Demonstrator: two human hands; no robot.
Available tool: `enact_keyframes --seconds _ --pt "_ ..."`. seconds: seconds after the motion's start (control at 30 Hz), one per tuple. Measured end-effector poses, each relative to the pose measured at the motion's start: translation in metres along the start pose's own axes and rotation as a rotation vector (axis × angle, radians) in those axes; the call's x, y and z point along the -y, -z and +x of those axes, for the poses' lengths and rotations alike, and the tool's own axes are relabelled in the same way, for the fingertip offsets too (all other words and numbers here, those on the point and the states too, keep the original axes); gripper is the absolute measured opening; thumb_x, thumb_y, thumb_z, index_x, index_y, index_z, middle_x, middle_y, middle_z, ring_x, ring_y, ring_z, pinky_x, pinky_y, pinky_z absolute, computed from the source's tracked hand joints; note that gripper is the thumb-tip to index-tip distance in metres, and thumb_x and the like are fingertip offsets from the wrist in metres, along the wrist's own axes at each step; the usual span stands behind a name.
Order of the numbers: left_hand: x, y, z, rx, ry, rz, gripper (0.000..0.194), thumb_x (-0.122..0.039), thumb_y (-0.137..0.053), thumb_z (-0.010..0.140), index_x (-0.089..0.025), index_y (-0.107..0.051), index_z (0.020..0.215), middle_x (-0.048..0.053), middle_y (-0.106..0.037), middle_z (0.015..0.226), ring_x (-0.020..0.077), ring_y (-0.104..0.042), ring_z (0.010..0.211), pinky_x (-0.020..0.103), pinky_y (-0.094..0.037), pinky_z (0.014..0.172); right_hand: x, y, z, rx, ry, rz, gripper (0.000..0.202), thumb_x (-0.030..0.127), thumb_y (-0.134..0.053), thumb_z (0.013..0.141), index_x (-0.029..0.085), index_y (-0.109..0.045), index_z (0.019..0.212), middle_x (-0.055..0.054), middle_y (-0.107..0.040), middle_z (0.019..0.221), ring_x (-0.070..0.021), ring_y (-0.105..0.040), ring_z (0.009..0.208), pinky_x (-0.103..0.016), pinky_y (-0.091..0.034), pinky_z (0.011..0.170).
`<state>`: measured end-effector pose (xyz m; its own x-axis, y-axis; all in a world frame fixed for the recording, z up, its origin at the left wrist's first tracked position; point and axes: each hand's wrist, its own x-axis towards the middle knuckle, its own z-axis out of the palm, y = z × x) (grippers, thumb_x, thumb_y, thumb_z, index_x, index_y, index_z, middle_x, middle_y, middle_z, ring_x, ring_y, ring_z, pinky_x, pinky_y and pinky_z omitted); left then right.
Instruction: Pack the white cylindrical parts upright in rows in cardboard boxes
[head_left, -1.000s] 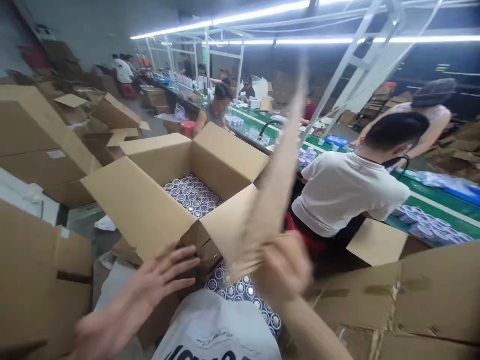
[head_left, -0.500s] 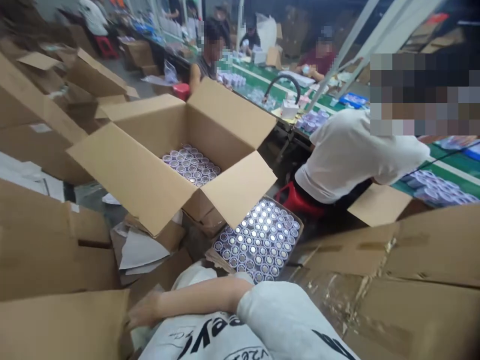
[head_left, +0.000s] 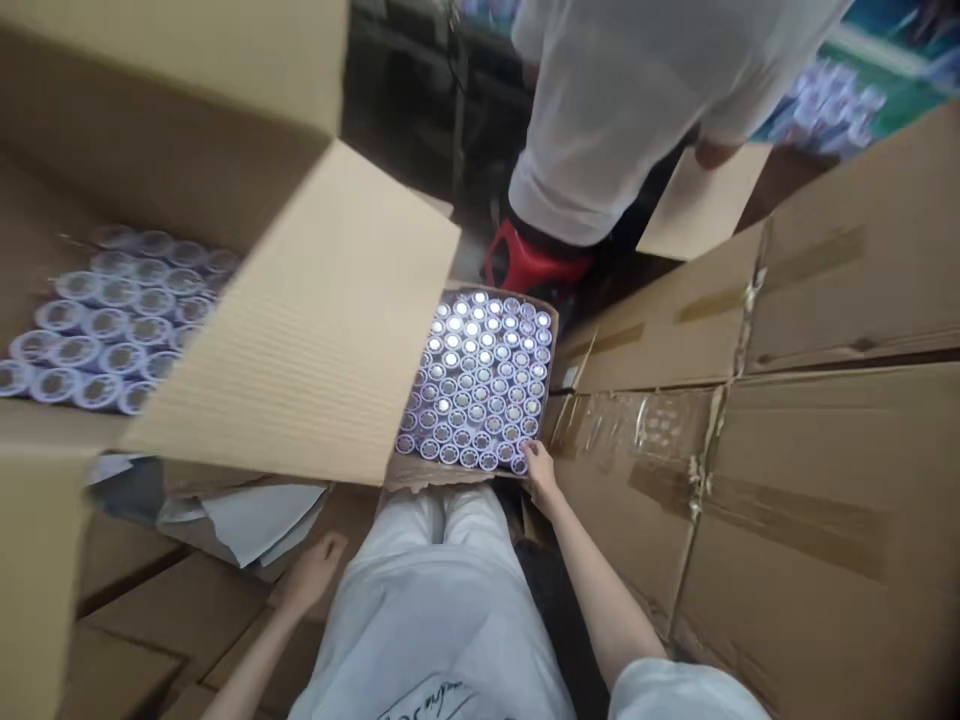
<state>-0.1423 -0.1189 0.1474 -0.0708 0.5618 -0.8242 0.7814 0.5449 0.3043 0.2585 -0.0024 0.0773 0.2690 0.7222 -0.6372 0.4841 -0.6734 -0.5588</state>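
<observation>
A shallow open carton [head_left: 550, 375] stands in front of my legs, packed with upright pale purple cylinders [head_left: 480, 395] with round, shiny ends. My right hand [head_left: 540, 470] is at its near right corner, with its fingertips pinched together on a cylinder there. My left hand [head_left: 315, 568] hangs low on the left, beside my leg, its fingers curled in and nothing visible in them. To the left, a large open box [head_left: 300, 330] holds more such cylinders [head_left: 120, 325], and one of its flaps overhangs the left side of the carton.
Large taped cartons [head_left: 817, 470] are stacked along the right. A person in a white shirt [head_left: 600, 110] sits on a red stool [head_left: 532, 262] ahead, by a green work surface [head_left: 900, 90] with more cylinders. White sheets [head_left: 259, 515] and flat cardboard lie at the lower left.
The view has tipped down and come closer to the cartons. My right hand has come into clear view at the shallow carton's corner, and both hands now show apart.
</observation>
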Motion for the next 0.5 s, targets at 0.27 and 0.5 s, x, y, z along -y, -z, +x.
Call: enact_keyframes --seconds 0.27,0.5 --pt "-0.123 -0.117 0.202 -0.267 -0.293 0.08 0.037 -0.011 -0.057 0.075 -0.01 -0.052 0.111 0.016 -0.053 0.117 0.0277 -0.048 0.118 0.041 -0.037 0.101 -0.055 -0.11 0.058 0.198 0.474 -0.442 0.05 0.02 -0.055 0.079 0.016 -0.049 0.128 -0.012 -0.05 0.131 -0.025 -0.04 0.122 -0.04 -0.032 0.102" --pt "-0.163 -0.138 0.261 -0.29 -0.209 0.083 0.064 -0.018 -0.073 0.069 -0.016 -0.045 0.127 0.02 -0.026 0.134 0.0345 -0.049 0.119 0.043 -0.04 0.098 -0.044 -0.146 0.095 0.314 0.618 -0.8 0.056 0.026 -0.065 0.08 0.025 -0.046 0.134 -0.014 -0.046 0.132 -0.0287 -0.043 0.117 -0.04 -0.029 0.099"
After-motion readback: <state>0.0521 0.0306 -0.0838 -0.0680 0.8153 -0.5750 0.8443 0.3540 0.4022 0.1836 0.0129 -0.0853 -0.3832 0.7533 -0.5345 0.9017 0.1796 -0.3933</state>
